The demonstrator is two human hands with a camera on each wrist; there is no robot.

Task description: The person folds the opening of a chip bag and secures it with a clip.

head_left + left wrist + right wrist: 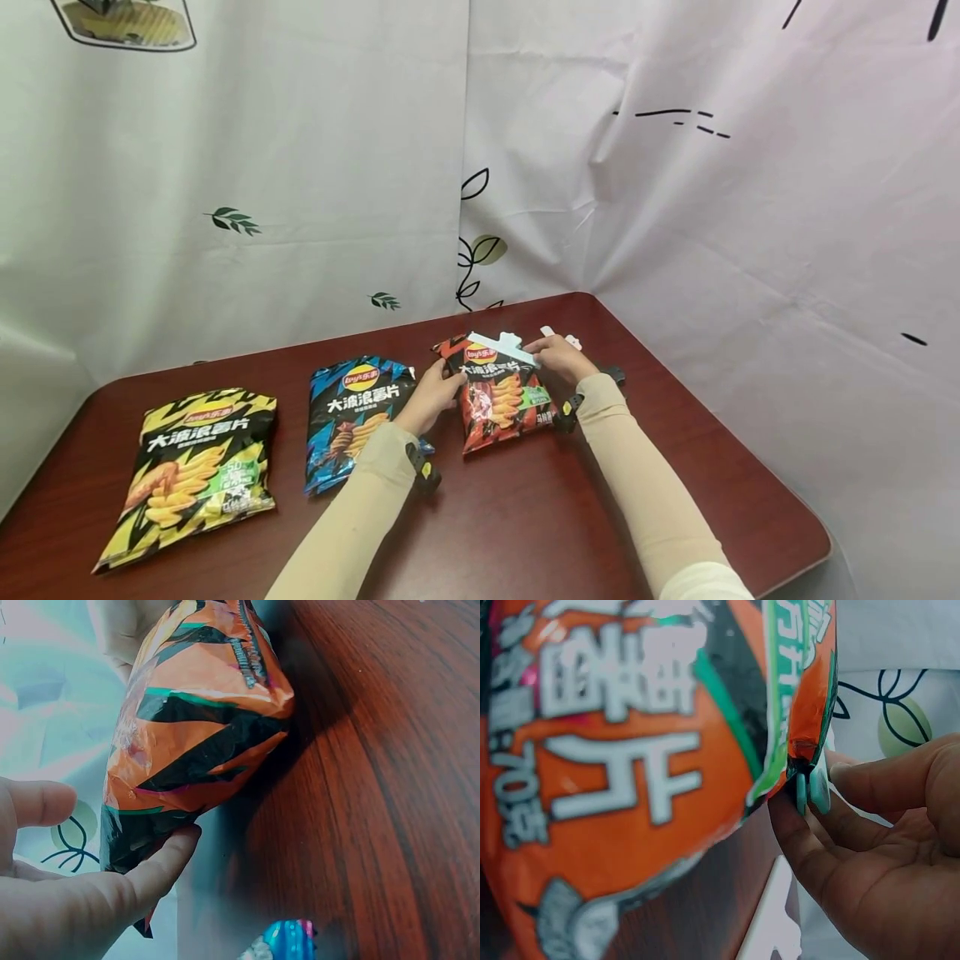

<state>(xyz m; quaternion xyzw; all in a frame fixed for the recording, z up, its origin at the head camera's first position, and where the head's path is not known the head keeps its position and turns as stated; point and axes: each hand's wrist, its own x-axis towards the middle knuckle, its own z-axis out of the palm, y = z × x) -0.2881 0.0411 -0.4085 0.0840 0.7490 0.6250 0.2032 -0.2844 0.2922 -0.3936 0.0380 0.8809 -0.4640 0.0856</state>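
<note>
As the clip (pixel 504 347) tops the red Lay's bag (pixel 504 402) crosswise, right hand (pixel 562 357) pinches clip's right end; unclenched left hand (pixel 431 397) touches bag's left edge.

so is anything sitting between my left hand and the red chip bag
Nothing visible: your left hand touches the red chip bag directly, at its left edge. The blue chip bag lies farther left; the pale clip is up top, by your right hand.
</note>
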